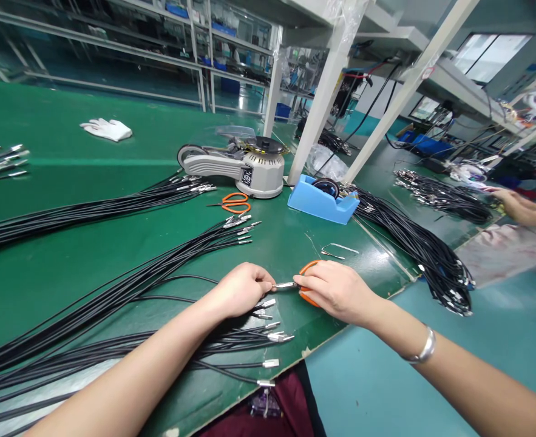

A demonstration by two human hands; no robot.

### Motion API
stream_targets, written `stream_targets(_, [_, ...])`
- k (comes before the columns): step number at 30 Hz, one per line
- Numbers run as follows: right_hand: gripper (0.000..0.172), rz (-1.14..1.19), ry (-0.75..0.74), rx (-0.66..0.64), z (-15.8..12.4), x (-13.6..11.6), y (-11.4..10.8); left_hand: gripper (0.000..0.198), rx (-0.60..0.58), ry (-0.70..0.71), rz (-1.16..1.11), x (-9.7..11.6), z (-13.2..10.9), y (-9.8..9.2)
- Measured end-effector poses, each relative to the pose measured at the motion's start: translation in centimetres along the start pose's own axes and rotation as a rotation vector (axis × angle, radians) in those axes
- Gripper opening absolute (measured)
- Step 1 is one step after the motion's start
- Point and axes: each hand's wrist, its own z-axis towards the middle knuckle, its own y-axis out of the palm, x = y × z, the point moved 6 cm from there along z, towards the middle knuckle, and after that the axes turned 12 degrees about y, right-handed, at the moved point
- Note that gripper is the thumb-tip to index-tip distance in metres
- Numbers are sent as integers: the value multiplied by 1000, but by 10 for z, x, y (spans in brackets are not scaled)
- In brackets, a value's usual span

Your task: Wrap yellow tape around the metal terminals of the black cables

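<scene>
1. Near the front edge of the green table (pixel 290 233), the person's two hands work close together, with a slim silver piece (pixel 286 285) between them.
2. The left hand (pixel 243 290) is nearly closed, thumb and fingertips pinched at one end of the silver piece; whether that piece is a blade or a cable end, I cannot tell.
3. The right hand (pixel 340 290) is curled around scissors (pixel 311 266) with orange handles, its fingertips at the other end of the silver piece. A silver bracelet (pixel 427 346) circles that wrist.
4. Black cables (pixel 135 340) with metal ends lie below and beside the left forearm; another bundle (pixel 158 261) runs behind it, and a third bundle (pixel 90 212) lies farther back.
5. Beyond the hands lie a bent wire (pixel 343 247), a second pair of scissors (pixel 237 209), a grey machine (pixel 262 176) and a blue tape holder (pixel 320 206).
6. A white glove (pixel 108 129) lies at the back left.
7. On the right, cables (pixel 413 243) hang over the table edge; farther off, a co-worker's hand (pixel 516 205) is near another heap of cables (pixel 450 197).
</scene>
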Motion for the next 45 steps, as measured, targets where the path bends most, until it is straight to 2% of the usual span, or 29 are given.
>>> stream_targets(9, [22, 3, -11, 20, -1, 0, 6, 28, -9, 6, -13, -1, -1, 2])
stream_targets(15, [22, 35, 125, -13, -3, 9, -2, 29, 30, 6, 29, -1, -2, 1])
stream_targets(20, [24, 49, 74, -51, -3, 1, 2, 29, 10, 2, 40, -1, -1, 1])
stream_targets(33, [25, 11, 24, -15, -1, -3, 7, 29, -2, -7, 44, 2, -2, 1])
stream_targets(45, [23, 57, 44, -6, -4, -1, 14, 29, -6, -9, 10, 1, -3, 2])
